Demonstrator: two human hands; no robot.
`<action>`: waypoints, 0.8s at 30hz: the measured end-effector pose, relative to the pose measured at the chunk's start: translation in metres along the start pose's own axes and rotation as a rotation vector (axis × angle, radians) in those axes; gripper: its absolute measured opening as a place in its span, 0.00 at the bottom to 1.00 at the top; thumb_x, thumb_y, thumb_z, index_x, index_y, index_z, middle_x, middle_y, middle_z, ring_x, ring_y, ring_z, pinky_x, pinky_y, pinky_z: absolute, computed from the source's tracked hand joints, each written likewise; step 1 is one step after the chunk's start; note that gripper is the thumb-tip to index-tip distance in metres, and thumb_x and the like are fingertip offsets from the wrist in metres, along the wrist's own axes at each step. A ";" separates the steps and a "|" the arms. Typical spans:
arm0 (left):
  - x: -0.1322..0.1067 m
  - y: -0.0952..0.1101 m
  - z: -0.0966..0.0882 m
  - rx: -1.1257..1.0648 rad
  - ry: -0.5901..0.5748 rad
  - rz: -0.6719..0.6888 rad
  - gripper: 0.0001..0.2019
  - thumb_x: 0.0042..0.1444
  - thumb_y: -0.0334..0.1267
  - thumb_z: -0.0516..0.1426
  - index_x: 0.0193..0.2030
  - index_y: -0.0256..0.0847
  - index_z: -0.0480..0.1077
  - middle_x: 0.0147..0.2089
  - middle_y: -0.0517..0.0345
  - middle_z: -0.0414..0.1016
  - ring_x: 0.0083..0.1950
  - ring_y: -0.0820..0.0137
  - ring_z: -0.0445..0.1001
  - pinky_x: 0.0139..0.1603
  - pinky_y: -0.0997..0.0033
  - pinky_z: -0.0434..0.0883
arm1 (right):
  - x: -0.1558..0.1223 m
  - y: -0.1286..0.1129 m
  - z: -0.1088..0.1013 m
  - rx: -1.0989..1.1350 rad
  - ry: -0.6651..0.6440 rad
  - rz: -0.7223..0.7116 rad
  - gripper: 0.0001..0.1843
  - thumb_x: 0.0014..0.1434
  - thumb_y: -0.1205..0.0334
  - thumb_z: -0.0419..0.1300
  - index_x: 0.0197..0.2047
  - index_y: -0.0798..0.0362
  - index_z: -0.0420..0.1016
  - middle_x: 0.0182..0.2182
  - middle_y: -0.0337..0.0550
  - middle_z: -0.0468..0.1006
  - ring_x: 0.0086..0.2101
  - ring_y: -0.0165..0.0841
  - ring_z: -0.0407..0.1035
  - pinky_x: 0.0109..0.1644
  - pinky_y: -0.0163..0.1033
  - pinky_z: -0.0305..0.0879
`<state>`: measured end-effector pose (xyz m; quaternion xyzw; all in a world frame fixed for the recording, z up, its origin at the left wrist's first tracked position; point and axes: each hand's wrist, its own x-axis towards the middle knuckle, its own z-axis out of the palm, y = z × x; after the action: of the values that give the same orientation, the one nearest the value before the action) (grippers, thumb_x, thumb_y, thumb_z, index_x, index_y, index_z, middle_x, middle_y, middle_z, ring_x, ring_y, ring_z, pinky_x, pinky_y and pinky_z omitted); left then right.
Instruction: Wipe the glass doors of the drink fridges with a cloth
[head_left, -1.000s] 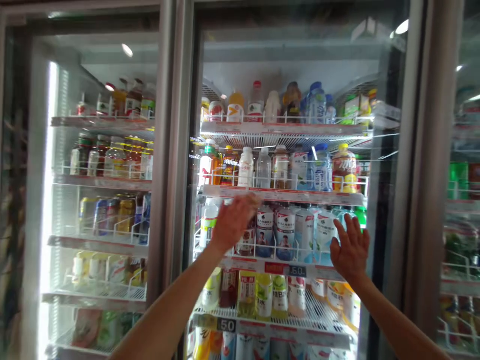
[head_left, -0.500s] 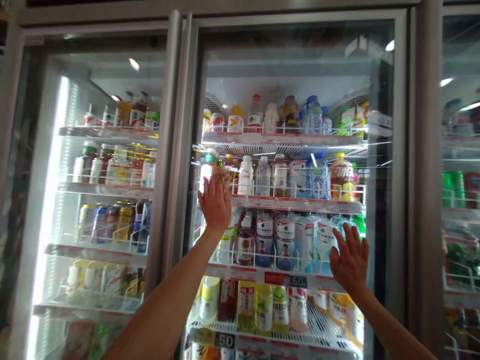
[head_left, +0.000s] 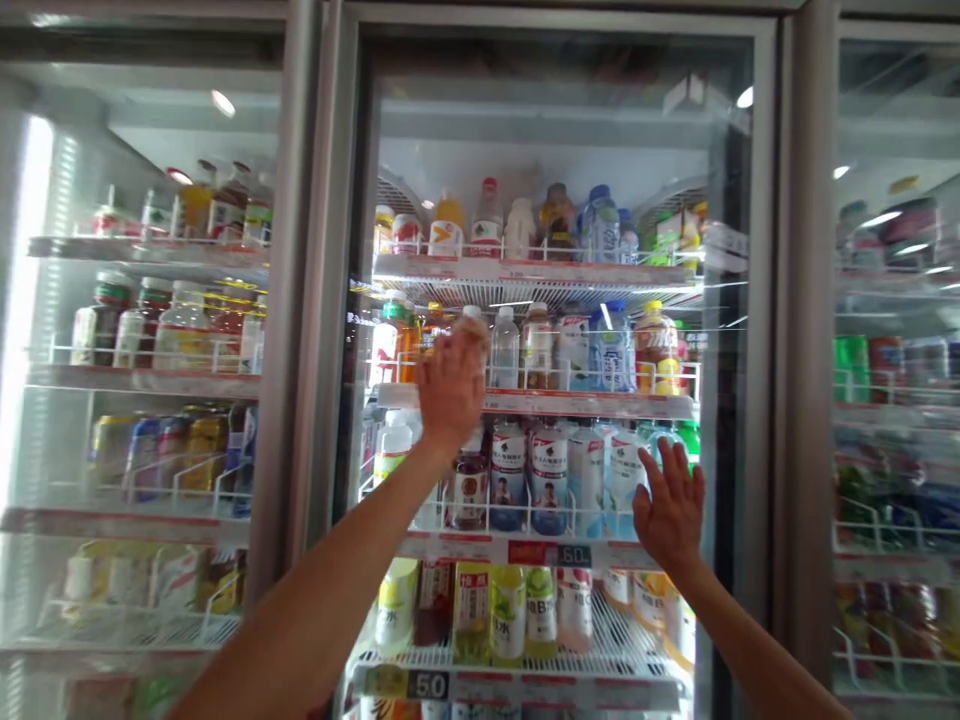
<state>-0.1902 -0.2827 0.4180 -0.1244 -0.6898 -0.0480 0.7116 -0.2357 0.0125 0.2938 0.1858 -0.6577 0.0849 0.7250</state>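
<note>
I face a glass-door drinks fridge (head_left: 341, 200). My left hand (head_left: 448, 388) reaches in to the second shelf from the top (head_left: 600, 405). Its fingers curl round a white bottle (head_left: 472, 322) that stands in the row there, though motion blurs them a little. My right hand (head_left: 670, 505) is lower and to the right, fingers spread and flat against the glass pane (head_left: 724, 400), level with the third shelf's white-labelled bottles (head_left: 551, 475).
Several shelves of bottles fill the middle fridge, with price tags (head_left: 547, 553) on the rails. A neighbouring fridge (head_left: 150, 400) with cans and bottles stands to the left. Another fridge (head_left: 892, 400) is on the right. Metal door frames (head_left: 795, 350) separate them.
My left hand rose from the third shelf to the second, then shifted right onto the white bottle. My right hand stayed flat on the glass. The view drifted slightly.
</note>
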 end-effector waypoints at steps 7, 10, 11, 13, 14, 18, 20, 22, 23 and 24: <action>-0.011 0.040 0.010 0.008 -0.150 0.756 0.18 0.61 0.37 0.45 0.57 0.47 0.61 0.64 0.62 0.58 0.69 0.70 0.43 0.69 0.56 0.37 | 0.000 0.000 0.001 -0.008 0.001 -0.002 0.33 0.59 0.66 0.47 0.66 0.44 0.43 0.66 0.41 0.46 0.63 0.42 0.43 0.64 0.56 0.42; 0.024 0.039 0.013 0.088 -0.011 0.163 0.21 0.61 0.38 0.44 0.61 0.42 0.57 0.65 0.53 0.57 0.69 0.64 0.43 0.68 0.49 0.39 | 0.000 0.000 0.000 -0.005 -0.005 0.002 0.34 0.59 0.66 0.48 0.66 0.42 0.41 0.66 0.40 0.45 0.63 0.42 0.43 0.64 0.56 0.42; 0.026 0.042 0.015 0.094 -0.006 0.094 0.22 0.61 0.38 0.44 0.61 0.41 0.56 0.65 0.51 0.56 0.69 0.62 0.43 0.67 0.47 0.40 | 0.000 0.000 0.000 0.001 -0.007 0.006 0.34 0.59 0.66 0.48 0.66 0.42 0.41 0.66 0.39 0.45 0.63 0.42 0.43 0.64 0.56 0.42; 0.011 0.053 0.019 0.061 -0.086 0.293 0.22 0.60 0.38 0.45 0.61 0.43 0.56 0.65 0.53 0.55 0.69 0.63 0.43 0.67 0.48 0.41 | 0.000 0.000 -0.001 0.020 -0.004 0.015 0.34 0.59 0.66 0.47 0.67 0.43 0.40 0.66 0.41 0.45 0.63 0.41 0.43 0.64 0.56 0.42; -0.003 0.059 0.021 0.030 -0.151 0.512 0.21 0.60 0.37 0.45 0.61 0.45 0.57 0.65 0.56 0.55 0.69 0.65 0.44 0.68 0.50 0.41 | 0.000 0.000 -0.001 0.030 0.001 0.019 0.34 0.59 0.66 0.47 0.67 0.45 0.39 0.65 0.42 0.46 0.63 0.41 0.43 0.64 0.56 0.43; -0.024 0.071 0.024 -0.053 -0.251 1.016 0.19 0.60 0.36 0.45 0.58 0.47 0.60 0.66 0.63 0.54 0.69 0.72 0.45 0.69 0.59 0.40 | 0.001 -0.001 0.000 0.056 0.008 0.021 0.33 0.60 0.66 0.46 0.67 0.48 0.39 0.65 0.45 0.48 0.63 0.41 0.42 0.63 0.56 0.44; 0.004 0.071 0.025 -0.020 -0.166 0.770 0.19 0.61 0.36 0.44 0.59 0.44 0.59 0.65 0.59 0.56 0.69 0.69 0.45 0.68 0.56 0.40 | 0.001 -0.002 0.001 0.069 0.003 0.030 0.33 0.60 0.66 0.46 0.67 0.48 0.40 0.65 0.46 0.48 0.64 0.41 0.41 0.63 0.57 0.44; 0.036 0.074 0.028 0.042 -0.076 0.344 0.21 0.61 0.37 0.43 0.61 0.39 0.57 0.65 0.52 0.55 0.69 0.63 0.44 0.67 0.50 0.42 | 0.001 -0.002 -0.002 0.102 -0.008 0.042 0.32 0.61 0.66 0.45 0.67 0.47 0.40 0.65 0.45 0.48 0.64 0.40 0.40 0.63 0.58 0.43; 0.044 0.079 0.030 0.066 -0.069 0.191 0.22 0.61 0.38 0.43 0.62 0.37 0.55 0.66 0.50 0.54 0.69 0.60 0.44 0.66 0.47 0.43 | 0.002 0.000 -0.005 0.131 -0.024 0.043 0.31 0.61 0.66 0.44 0.66 0.46 0.41 0.65 0.45 0.49 0.64 0.40 0.40 0.63 0.58 0.43; 0.044 0.087 0.032 0.077 -0.091 0.131 0.23 0.61 0.38 0.43 0.62 0.38 0.54 0.66 0.50 0.52 0.69 0.59 0.44 0.65 0.46 0.45 | 0.003 0.002 -0.009 0.170 -0.043 0.041 0.30 0.62 0.66 0.44 0.66 0.45 0.42 0.64 0.44 0.50 0.64 0.39 0.41 0.63 0.58 0.44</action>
<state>-0.1985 -0.1866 0.4524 -0.1440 -0.7132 0.0311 0.6853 -0.2276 0.0170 0.2966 0.2347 -0.6673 0.1513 0.6904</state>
